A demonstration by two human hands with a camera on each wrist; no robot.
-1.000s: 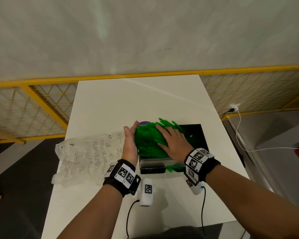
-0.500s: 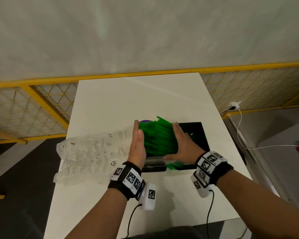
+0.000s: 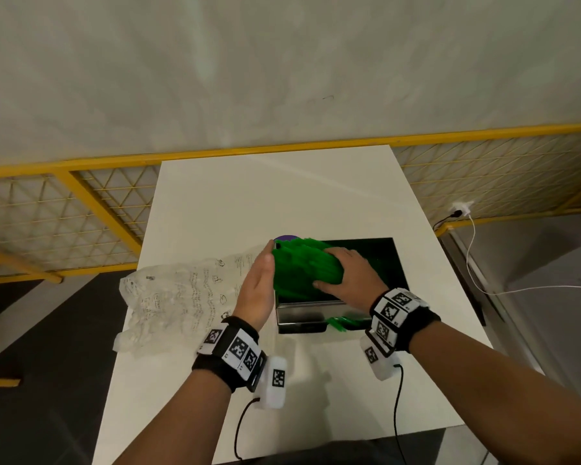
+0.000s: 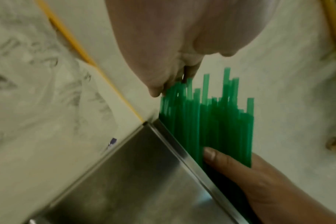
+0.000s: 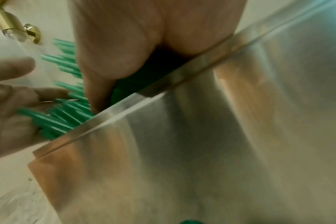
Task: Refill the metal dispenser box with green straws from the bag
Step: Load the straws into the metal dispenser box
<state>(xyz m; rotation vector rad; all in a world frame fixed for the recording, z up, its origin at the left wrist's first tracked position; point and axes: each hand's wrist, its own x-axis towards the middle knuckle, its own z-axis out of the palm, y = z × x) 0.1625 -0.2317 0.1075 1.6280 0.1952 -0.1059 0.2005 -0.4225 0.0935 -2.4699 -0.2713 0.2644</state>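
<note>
A pile of green straws (image 3: 301, 271) lies in the open top of the metal dispenser box (image 3: 301, 317), its far ends uneven and sticking out. My left hand (image 3: 260, 280) stands on edge with straight fingers, its palm against the straws' left ends (image 5: 54, 121). My right hand (image 3: 346, 273) lies palm down on the pile, thumb (image 4: 209, 153) along the near side by the box rim (image 4: 182, 153). A few straws (image 3: 337, 322) show in the box's front slot. The clear plastic bag (image 3: 175, 297) lies flat to the left.
The box's black lid (image 3: 388, 260) lies open to the right. A purple round thing (image 3: 285, 237) peeks out behind the straws. The white table (image 3: 265, 196) has a yellow mesh fence (image 3: 64, 213) behind it. A white cable (image 3: 477, 263) hangs on the right.
Half a second ago both hands squeezed the pile from its two sides. Now the right hand has come back on top of the straws, while the left stays at their left ends.
</note>
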